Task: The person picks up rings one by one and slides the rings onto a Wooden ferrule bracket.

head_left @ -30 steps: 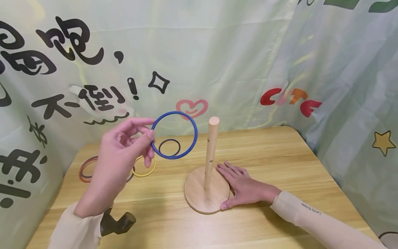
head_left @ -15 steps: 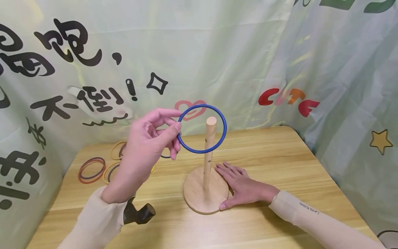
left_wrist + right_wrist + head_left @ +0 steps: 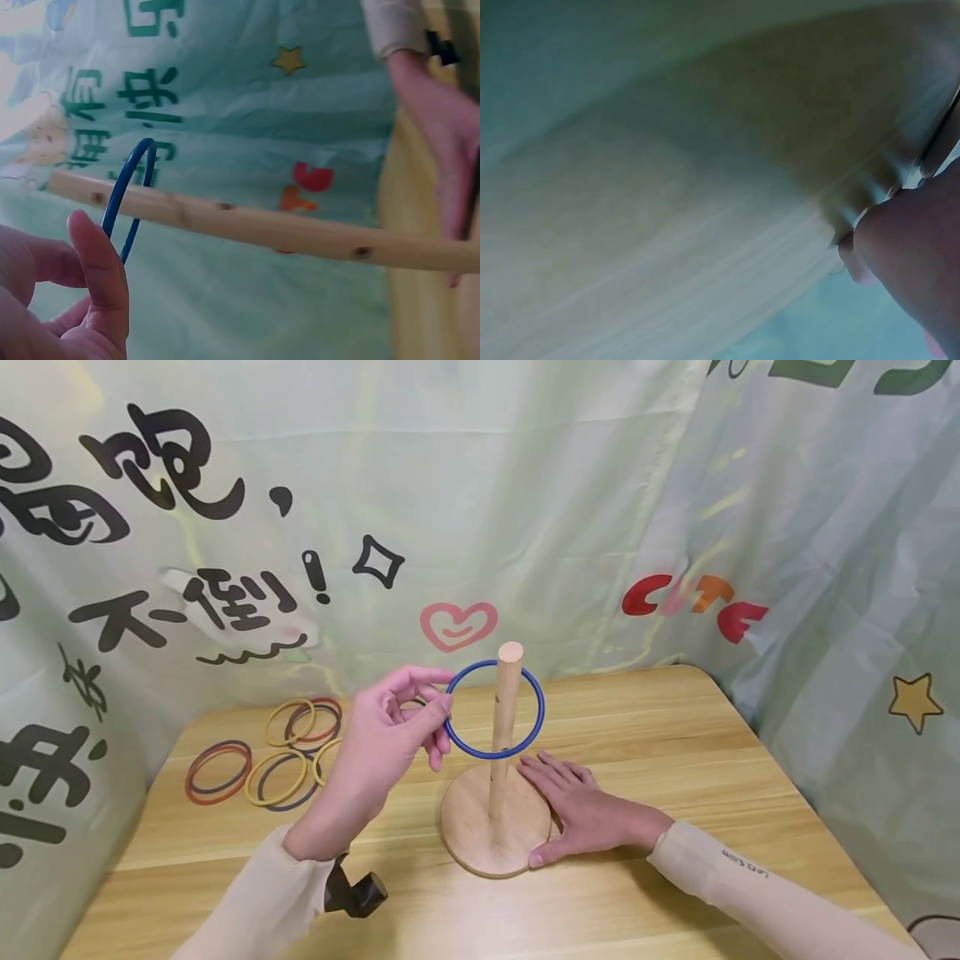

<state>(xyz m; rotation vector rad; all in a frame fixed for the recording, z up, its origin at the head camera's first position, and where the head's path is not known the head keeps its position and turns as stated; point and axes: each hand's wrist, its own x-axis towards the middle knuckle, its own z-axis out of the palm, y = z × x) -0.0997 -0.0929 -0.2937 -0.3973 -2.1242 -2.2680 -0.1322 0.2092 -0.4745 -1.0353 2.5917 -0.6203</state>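
My left hand (image 3: 390,718) pinches a blue ring (image 3: 480,754) at its left side between thumb and fingers. The ring encircles the upper part of an upright wooden post (image 3: 504,718), below its top end. In the left wrist view the blue ring (image 3: 115,201) loops around the post (image 3: 285,232) near its tip, with the left thumb (image 3: 97,255) against it. The post stands on a round wooden base (image 3: 465,827). My right hand (image 3: 600,818) rests at the base's right edge, fingers and thumb spread along the rim. In the right wrist view, the right hand (image 3: 915,240) shows only partly.
On the wooden table (image 3: 675,735), left of the post, lie several loose rings: a red ring (image 3: 189,781) overlapping a dark one, a yellow ring (image 3: 249,785), and others behind. The left forearm partly covers this group. A printed curtain (image 3: 562,527) hangs behind the table.
My left hand has carried the blue ring rightward to the post, then lowered it around the post's top. The right hand has stayed at the base.
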